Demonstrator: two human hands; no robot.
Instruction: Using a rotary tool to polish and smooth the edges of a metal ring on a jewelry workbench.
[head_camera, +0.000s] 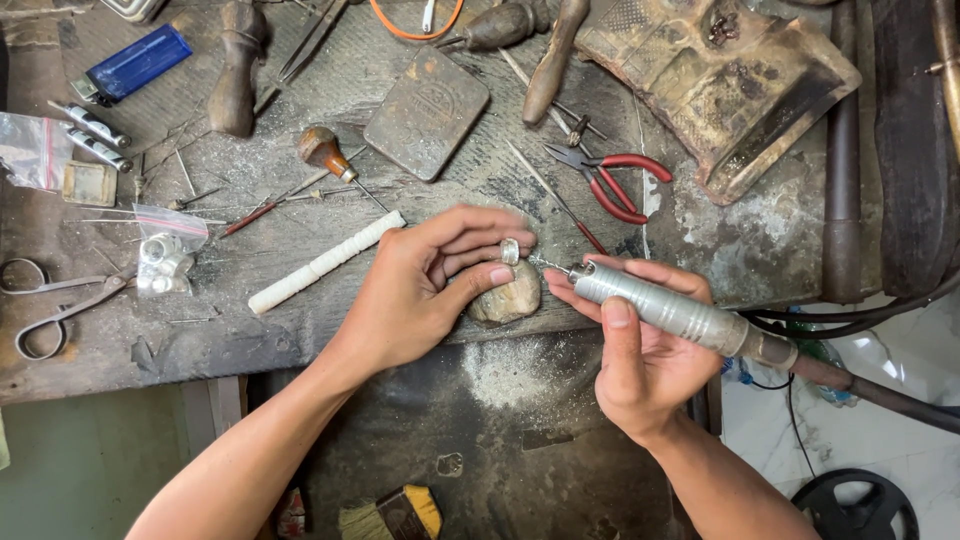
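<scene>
Over the gritty bench, left hand pinching a small silver ring, right hand gripping a ribbed metal handpiece.

The fine bit of the grey metal rotary handpiece is too small to resolve, its black hose cut by the right edge, the yellow-bristled brush by the bottom.

On the worn counter lie red-handled pliers, a blue lighter, a square metal tin and a white wrapped stick. Scissors rest at the far left beside a small plastic bag. A brush with yellow bristles sits below the counter's edge.
</scene>
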